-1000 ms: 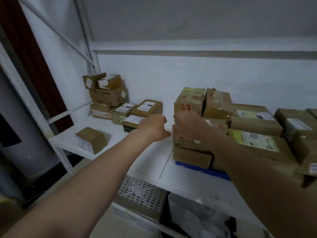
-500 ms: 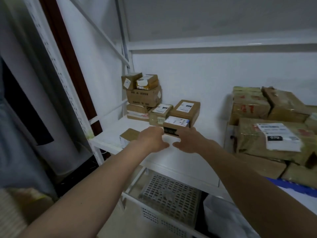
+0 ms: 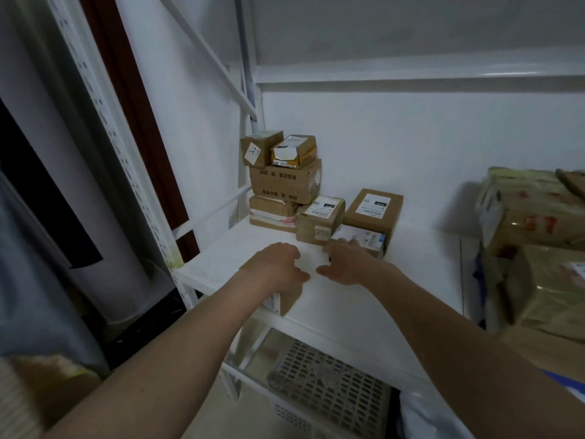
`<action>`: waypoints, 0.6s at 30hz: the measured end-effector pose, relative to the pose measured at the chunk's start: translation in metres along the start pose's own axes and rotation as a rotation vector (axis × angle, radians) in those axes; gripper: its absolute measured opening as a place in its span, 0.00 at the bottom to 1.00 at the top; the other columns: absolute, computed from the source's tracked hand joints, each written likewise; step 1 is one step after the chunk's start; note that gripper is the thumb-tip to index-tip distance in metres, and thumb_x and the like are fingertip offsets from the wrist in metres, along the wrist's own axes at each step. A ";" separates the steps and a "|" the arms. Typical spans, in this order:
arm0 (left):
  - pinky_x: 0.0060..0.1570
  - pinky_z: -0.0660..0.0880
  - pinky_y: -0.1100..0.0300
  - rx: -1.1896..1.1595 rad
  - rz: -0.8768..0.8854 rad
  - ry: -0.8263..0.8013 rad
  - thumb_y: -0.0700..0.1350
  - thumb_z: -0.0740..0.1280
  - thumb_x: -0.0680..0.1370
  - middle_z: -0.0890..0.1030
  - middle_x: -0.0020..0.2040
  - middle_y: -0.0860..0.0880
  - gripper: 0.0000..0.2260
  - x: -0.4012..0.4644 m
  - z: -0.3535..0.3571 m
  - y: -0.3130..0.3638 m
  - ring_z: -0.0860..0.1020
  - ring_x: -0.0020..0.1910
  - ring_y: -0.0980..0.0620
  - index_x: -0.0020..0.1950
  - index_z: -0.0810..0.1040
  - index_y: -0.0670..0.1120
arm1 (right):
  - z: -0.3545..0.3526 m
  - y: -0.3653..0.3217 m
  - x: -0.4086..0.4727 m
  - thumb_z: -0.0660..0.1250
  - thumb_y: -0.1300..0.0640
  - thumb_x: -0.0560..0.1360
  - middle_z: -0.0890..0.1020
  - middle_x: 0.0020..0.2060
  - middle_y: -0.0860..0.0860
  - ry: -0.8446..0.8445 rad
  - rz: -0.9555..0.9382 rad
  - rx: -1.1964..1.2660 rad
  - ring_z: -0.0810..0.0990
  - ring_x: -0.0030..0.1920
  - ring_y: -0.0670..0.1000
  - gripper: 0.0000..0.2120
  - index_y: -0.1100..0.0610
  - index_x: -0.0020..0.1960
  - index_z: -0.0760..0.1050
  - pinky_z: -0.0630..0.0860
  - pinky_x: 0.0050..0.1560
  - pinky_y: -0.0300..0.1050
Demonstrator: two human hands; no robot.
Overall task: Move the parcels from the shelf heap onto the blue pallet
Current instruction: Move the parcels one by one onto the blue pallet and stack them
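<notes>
The heap of brown parcels [image 3: 285,182] stands at the back left of the white shelf [image 3: 221,261]. In front of it lie two labelled boxes [image 3: 319,217] and a flat labelled parcel [image 3: 364,240]. My right hand [image 3: 348,264] reaches to that flat parcel, fingers touching its near edge. My left hand [image 3: 278,267] hovers with loosely curled fingers over a small brown box [image 3: 286,301] near the shelf's front edge, hiding most of it. Stacked parcels [image 3: 538,248] fill the right side, and a corner of the blue pallet [image 3: 563,380] shows beneath them.
A white perforated upright [image 3: 133,172] and diagonal braces frame the shelf on the left. Below the shelf sits a white lattice basket [image 3: 329,384]. The upper shelf's beam [image 3: 411,74] runs overhead. Grey fabric hangs at the far left.
The view has swung left from the pallet stack to the heap. Both hands left the stacked parcels and moved to the heap; the right hand now reaches the flat parcel.
</notes>
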State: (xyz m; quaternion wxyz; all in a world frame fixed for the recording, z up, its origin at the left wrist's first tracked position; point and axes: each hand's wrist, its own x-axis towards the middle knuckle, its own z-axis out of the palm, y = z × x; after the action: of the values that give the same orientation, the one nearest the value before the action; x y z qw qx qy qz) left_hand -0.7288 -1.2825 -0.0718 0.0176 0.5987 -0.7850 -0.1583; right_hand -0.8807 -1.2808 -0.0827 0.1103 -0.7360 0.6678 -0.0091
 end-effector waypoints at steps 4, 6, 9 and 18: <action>0.67 0.64 0.56 0.033 0.023 -0.013 0.56 0.66 0.77 0.65 0.74 0.50 0.27 0.043 -0.010 -0.009 0.64 0.72 0.50 0.74 0.65 0.50 | 0.003 0.012 0.048 0.60 0.45 0.78 0.71 0.66 0.56 -0.010 0.063 0.052 0.68 0.65 0.59 0.23 0.56 0.69 0.67 0.68 0.63 0.52; 0.64 0.67 0.56 0.026 0.047 -0.011 0.55 0.67 0.77 0.69 0.72 0.49 0.26 0.068 -0.015 -0.007 0.68 0.69 0.49 0.73 0.67 0.50 | 0.004 0.023 0.071 0.60 0.45 0.76 0.73 0.65 0.55 -0.002 0.079 0.075 0.70 0.63 0.59 0.22 0.54 0.67 0.69 0.69 0.64 0.54; 0.56 0.72 0.59 -0.024 0.113 -0.023 0.51 0.70 0.75 0.74 0.67 0.49 0.25 0.111 -0.015 0.005 0.74 0.63 0.49 0.71 0.68 0.50 | 0.003 0.048 0.094 0.60 0.45 0.77 0.70 0.66 0.56 0.005 0.155 0.103 0.67 0.65 0.61 0.23 0.56 0.68 0.67 0.65 0.65 0.54; 0.68 0.64 0.53 -0.338 0.117 -0.127 0.52 0.74 0.73 0.61 0.76 0.48 0.42 0.215 0.017 0.033 0.62 0.74 0.47 0.78 0.51 0.46 | 0.024 0.138 0.162 0.68 0.47 0.73 0.74 0.63 0.59 0.339 0.666 0.818 0.76 0.59 0.60 0.29 0.60 0.68 0.65 0.77 0.58 0.56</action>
State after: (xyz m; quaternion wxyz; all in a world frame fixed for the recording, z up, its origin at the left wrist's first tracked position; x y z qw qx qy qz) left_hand -0.8241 -1.4745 -0.1139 0.0776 0.5293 -0.7802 -0.3242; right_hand -0.9944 -1.4479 -0.1514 0.2750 -0.3705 0.8149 -0.3507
